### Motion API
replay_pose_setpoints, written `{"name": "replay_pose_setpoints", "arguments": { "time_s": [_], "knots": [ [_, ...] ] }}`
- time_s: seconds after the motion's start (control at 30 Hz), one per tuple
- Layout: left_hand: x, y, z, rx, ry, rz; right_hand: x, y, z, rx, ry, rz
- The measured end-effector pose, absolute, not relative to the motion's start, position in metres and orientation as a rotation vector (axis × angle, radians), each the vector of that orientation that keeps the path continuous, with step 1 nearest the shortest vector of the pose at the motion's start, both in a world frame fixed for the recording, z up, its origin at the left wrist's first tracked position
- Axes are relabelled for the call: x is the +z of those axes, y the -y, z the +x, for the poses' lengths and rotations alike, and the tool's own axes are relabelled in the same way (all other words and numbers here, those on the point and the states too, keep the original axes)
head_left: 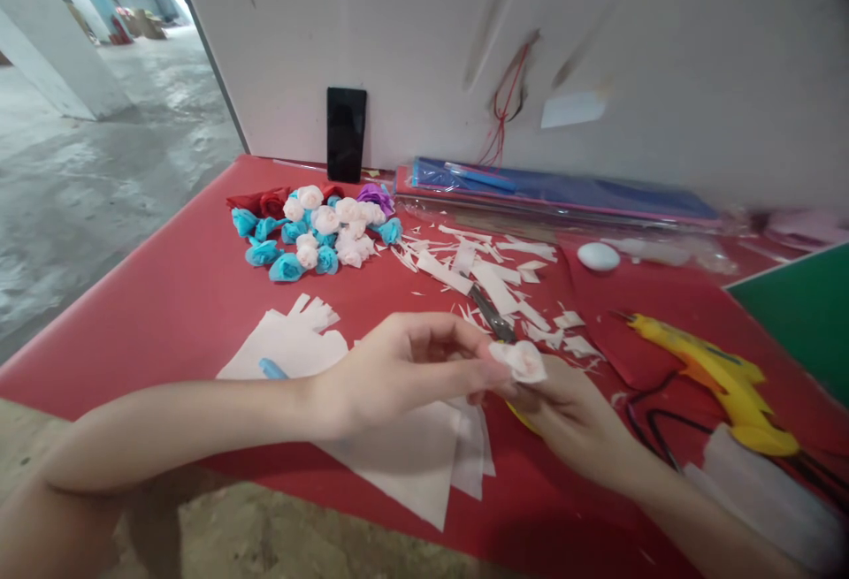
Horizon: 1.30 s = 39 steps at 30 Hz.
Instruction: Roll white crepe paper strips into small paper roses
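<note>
Between my two hands is a small pale pink-white paper flower [525,361]. The fingers and thumb of my left hand [404,371] pinch it from the left. My right hand [580,415] closes on its base from the right, with the fingertips partly hidden. Just behind the hands, scissors [492,314] point their dark blades away from me; a bit of yellow handle shows below my right hand. White paper sheets [411,473] lie under my left forearm, and a blue pen-like thing [271,369] sticks out beside it.
Paper flowers [325,221] in blue, white, red and purple cluster at the back left. White scraps [494,283] litter the middle. A yellow glue gun [713,376] with a black cord lies right. A phone [346,134] leans on the wall, near wrapped blue sheets [563,194].
</note>
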State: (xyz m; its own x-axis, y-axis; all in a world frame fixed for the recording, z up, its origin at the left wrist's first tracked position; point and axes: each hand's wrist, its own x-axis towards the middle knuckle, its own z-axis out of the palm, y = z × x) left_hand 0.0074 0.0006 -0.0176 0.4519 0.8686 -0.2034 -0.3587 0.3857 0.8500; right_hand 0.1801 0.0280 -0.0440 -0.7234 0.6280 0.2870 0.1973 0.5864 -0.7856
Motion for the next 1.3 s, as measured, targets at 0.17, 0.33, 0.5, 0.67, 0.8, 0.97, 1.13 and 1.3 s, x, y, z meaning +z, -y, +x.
{"name": "replay_pose_setpoints", "arguments": {
  "time_s": [0.17,0.33,0.5,0.67,0.8,0.97,1.13,1.3],
  "knots": [
    [-0.0181,-0.0014,0.0051,0.896,-0.784,0.882,-0.0437,-0.0265,0.1794,0.970,2.253,-0.662],
    [-0.0196,-0.0027,0.0037,0.906,-0.786,0.924,-0.0456,-0.0269,0.1805,0.944,2.253,-0.675],
    [-0.0208,-0.0021,0.0038,0.907,-0.760,0.927,-0.0492,-0.0286,0.1815,0.937,2.246,-0.672],
    [-0.0229,-0.0007,0.0042,0.897,-0.738,0.933,-0.0510,-0.0300,0.1809,0.936,2.244,-0.658],
    [-0.0233,-0.0013,0.0054,0.908,-0.740,0.922,-0.0502,-0.0302,0.1801,0.934,2.231,-0.658],
    [-0.0231,-0.0017,0.0062,0.928,-0.755,0.927,-0.0500,-0.0297,0.1805,0.966,2.229,-0.674],
    [-0.0229,-0.0005,0.0058,0.935,-0.719,0.952,-0.0479,-0.0290,0.1797,1.084,2.223,-0.691],
    [-0.0223,-0.0004,0.0058,0.905,-0.678,0.939,-0.0458,-0.0270,0.1783,1.312,2.173,-0.715]
  ]
}}
